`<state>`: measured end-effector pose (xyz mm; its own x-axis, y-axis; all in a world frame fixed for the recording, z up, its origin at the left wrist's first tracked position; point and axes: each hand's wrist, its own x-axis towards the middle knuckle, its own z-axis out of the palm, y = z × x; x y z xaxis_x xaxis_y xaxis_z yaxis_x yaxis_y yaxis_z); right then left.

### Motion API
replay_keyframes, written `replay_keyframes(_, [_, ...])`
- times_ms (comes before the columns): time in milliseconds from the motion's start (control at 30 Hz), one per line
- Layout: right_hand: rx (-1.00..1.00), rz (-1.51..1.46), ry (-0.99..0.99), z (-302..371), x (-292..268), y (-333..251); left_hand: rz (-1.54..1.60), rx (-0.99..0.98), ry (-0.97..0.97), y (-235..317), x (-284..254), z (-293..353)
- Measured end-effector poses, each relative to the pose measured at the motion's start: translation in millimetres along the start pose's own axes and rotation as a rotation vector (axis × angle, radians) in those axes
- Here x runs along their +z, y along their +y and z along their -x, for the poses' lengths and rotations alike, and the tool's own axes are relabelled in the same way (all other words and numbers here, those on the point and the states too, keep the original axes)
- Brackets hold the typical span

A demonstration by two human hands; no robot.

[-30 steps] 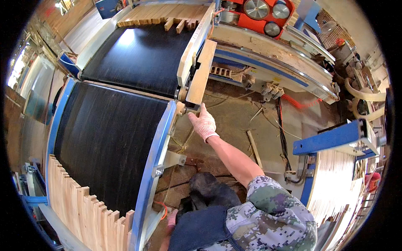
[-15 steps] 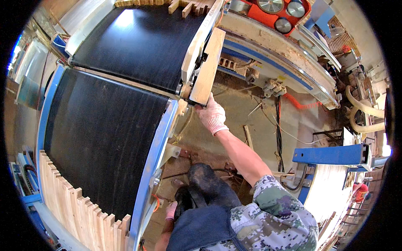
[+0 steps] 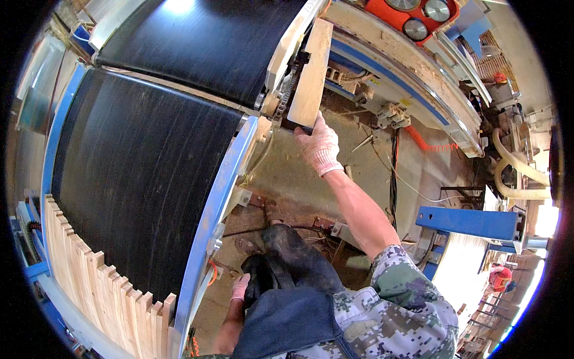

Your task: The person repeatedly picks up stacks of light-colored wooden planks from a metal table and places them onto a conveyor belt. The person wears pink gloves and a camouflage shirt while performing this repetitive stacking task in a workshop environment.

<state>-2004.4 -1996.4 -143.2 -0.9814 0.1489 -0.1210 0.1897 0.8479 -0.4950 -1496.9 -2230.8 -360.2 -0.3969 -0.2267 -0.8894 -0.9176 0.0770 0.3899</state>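
My right hand [image 3: 321, 145], in a whitish knit glove, grips the near end of a long light-wood board [image 3: 312, 75]. Something dark shows under the board's end by my thumb. The board lies tilted beside the upper belt's right side frame, apart from it, and a drive chain [image 3: 291, 84] shows in the gap. My left hand [image 3: 240, 287], also gloved, is low beside my dark-trousered leg; its fingers are partly hidden, and I see nothing in it.
A black conveyor belt [image 3: 143, 161] with a blue side rail [image 3: 218, 221] carries a row of wooden strips [image 3: 101, 281]. Another black belt [image 3: 197, 48] lies beyond. Rightward stand a dusty machine bed [image 3: 394, 54], a red tray of round blades [image 3: 412, 12], hanging cables [image 3: 394, 167] and a blue beam [image 3: 469, 221].
My right hand has shifted the board rightward, away from the belt frame, exposing more of the chain. The whole view has also shifted, with the belts now higher in it.
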Motion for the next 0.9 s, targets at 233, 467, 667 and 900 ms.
replay_keyframes(233, [-0.047, 0.0, 0.064, -1, 4, 15, 0.085, -0.053, -0.016, 8, -2, 8])
replay_keyframes(467, [-0.033, 0.026, 0.041, -10, 5, 11, 0.192, -0.065, -0.02, -43, 24, -57])
replay_keyframes(667, [-0.089, -0.027, 0.082, -1, -1, 17, 0.201, -0.045, 0.03, -35, 31, -27])
replay_keyframes(900, [-0.098, -0.021, 0.077, -9, 13, 24, 0.178, -0.102, 0.026, -17, 24, -17])
